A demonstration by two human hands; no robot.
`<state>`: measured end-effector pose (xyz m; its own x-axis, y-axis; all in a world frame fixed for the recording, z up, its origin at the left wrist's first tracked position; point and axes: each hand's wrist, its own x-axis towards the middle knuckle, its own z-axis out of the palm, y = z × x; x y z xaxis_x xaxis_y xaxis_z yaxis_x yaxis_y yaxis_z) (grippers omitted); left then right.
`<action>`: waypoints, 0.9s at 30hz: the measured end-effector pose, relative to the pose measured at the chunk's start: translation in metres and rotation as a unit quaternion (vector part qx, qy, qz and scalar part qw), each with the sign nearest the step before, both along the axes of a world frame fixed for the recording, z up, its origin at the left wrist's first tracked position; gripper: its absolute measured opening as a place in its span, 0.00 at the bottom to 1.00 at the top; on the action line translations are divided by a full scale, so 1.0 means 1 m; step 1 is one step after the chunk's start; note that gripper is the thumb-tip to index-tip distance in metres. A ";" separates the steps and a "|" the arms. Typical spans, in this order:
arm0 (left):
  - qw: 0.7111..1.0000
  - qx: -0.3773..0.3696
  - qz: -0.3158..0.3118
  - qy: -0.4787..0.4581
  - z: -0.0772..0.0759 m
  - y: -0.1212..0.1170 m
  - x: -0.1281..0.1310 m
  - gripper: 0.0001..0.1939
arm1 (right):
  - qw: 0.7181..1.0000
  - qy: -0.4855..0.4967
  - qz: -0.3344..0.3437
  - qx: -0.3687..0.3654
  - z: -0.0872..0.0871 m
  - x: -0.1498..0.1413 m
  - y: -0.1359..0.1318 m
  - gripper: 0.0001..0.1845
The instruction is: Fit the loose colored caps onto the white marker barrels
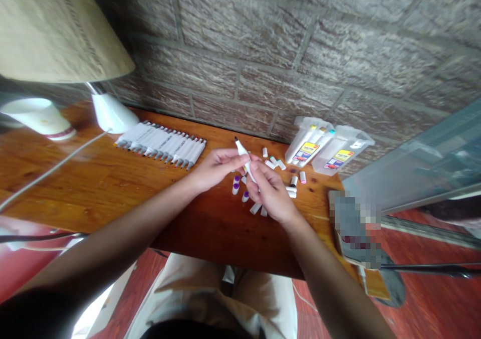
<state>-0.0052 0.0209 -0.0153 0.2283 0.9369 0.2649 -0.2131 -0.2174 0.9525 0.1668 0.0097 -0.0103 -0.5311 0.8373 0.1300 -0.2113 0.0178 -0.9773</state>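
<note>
Between my two hands is a white marker [240,148], tilted, its dark tip pointing up and away from me. My left hand [218,167] pinches its upper body with thumb and fingers. Lower down, my right hand [271,192] is closed round the same marker. Under and around the hands lie several loose marker caps; a purple-topped cap [235,188] stands to the left of my right hand, and a green-edged white cap [281,164] lies beyond it. A row of grey-white markers [161,144] lies side by side to the left of my hands.
Two clear plastic cases [338,153] stand at the back right by the brick wall [270,68]; the left one holds several markers. A lamp [110,111] with a cord and a paper cup [41,118] are at the left. A blurred-out object [353,228] sits at the wooden table's [128,188] right edge.
</note>
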 end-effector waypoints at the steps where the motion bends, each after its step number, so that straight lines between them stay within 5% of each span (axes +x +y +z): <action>1: 1.000 0.000 0.000 -0.004 0.000 0.000 0.001 0.22 | 1.000 0.014 -0.001 -0.009 0.000 -0.001 0.000 0.19; 10: 0.996 -0.025 -0.003 -0.085 0.006 0.000 0.002 0.30 | 0.999 0.023 -0.011 -0.039 0.005 -0.001 0.001 0.29; 27: 1.000 -0.003 -0.023 -0.016 0.005 -0.002 0.004 0.15 | 0.984 0.037 0.000 -0.175 0.011 -0.001 0.007 0.30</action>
